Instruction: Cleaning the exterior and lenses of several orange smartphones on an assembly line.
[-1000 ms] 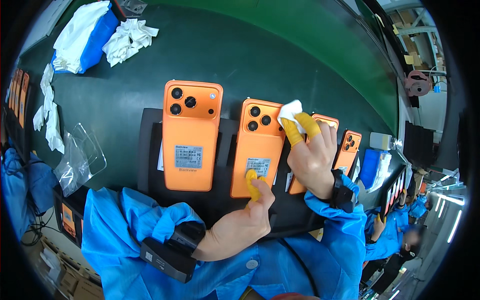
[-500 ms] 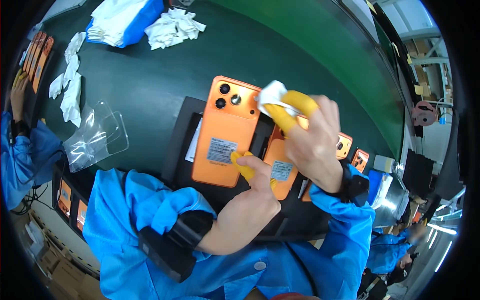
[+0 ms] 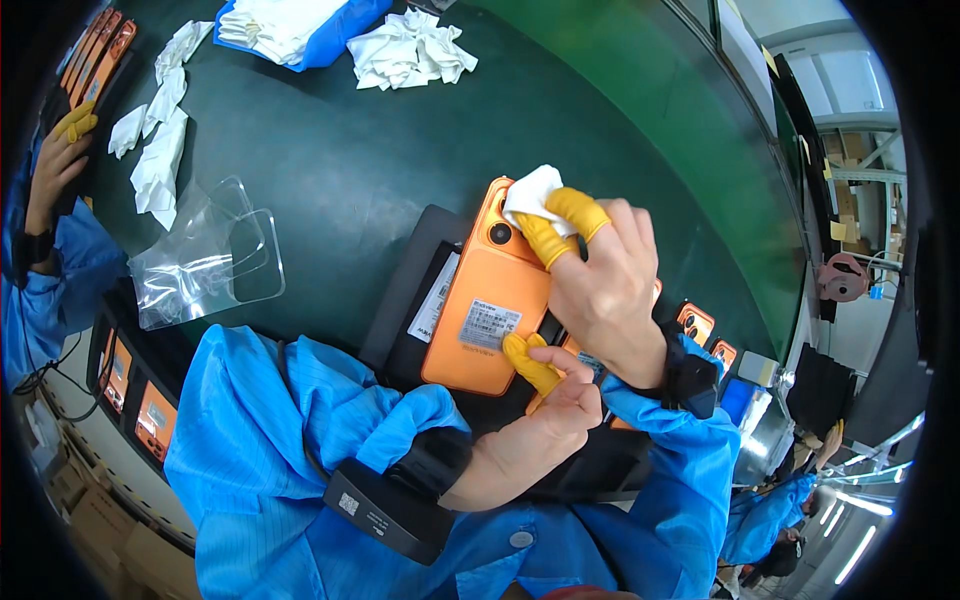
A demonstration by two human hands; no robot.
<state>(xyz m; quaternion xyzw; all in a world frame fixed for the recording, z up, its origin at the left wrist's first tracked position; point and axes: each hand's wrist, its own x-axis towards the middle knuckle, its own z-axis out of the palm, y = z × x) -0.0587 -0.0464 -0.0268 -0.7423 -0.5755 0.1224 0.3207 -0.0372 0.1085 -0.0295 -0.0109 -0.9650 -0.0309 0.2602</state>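
Observation:
An orange phone point(image 3: 488, 315), back up with a printed label, lies tilted over a black tray point(image 3: 385, 345). My left hand point(image 3: 530, 440) grips its lower right edge, yellow finger cots on the fingers at the label's corner. In my right hand point(image 3: 610, 290), a folded white wiping cloth point(image 3: 534, 192) is pinched between yellow-cotted fingers. The cloth presses on the phone's camera area, covering part of the lenses. Under my right hand another orange phone point(image 3: 580, 352) is mostly hidden.
Crumpled white cloths point(image 3: 412, 52) lie beside a blue container of folded cloths point(image 3: 300, 35). A clear plastic sheet point(image 3: 200, 270) rests on the green table at left. More orange phones point(image 3: 694, 322) sit at right. A co-worker's hand point(image 3: 58, 170) is at far left, near stacked phones point(image 3: 100, 62).
My right hand has brought the cloth from beside the phone's upper right edge onto its camera area. My left hand stays at the lower right edge. The whole view has shifted.

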